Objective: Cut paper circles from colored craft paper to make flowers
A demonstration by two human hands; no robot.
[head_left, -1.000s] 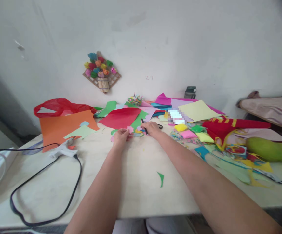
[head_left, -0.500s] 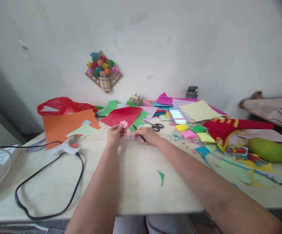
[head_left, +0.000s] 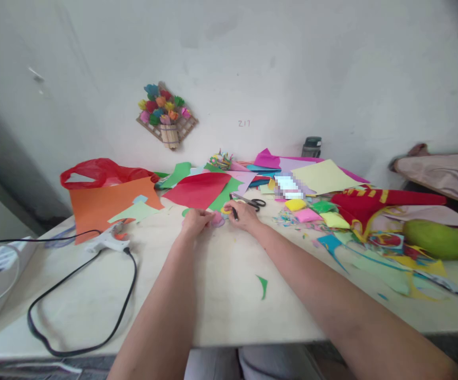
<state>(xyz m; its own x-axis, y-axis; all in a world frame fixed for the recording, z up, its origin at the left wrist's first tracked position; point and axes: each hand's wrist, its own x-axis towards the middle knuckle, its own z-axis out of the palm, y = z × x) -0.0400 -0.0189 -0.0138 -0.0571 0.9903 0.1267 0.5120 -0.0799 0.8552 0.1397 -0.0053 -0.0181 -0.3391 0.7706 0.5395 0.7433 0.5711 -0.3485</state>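
My left hand [head_left: 197,222] is closed on a small pink paper flower [head_left: 215,217], pinched at its edge low over the table. Under the flower shows part of a purple paper disc [head_left: 220,224]. My right hand [head_left: 245,215] is closed around a black pen [head_left: 235,212], which slants across its fingers. A small yellow paper piece [head_left: 225,210] shows by the right fingertips. Just behind that hand lie black-handled scissors [head_left: 258,202]. Beyond both hands spread a red paper sheet [head_left: 197,190] and a green one [head_left: 225,196].
On the left are a white glue gun [head_left: 110,241] with a looped black cord, orange paper [head_left: 105,206] and a red plastic bag [head_left: 110,173]. To the right lie colourful clay packets [head_left: 308,215], paper scraps, a red cloth [head_left: 371,206] and a green fruit [head_left: 438,241].
My left hand has lowered the pink flower and moved it right, over the purple disc. My right hand has shifted slightly right, still with the pen.
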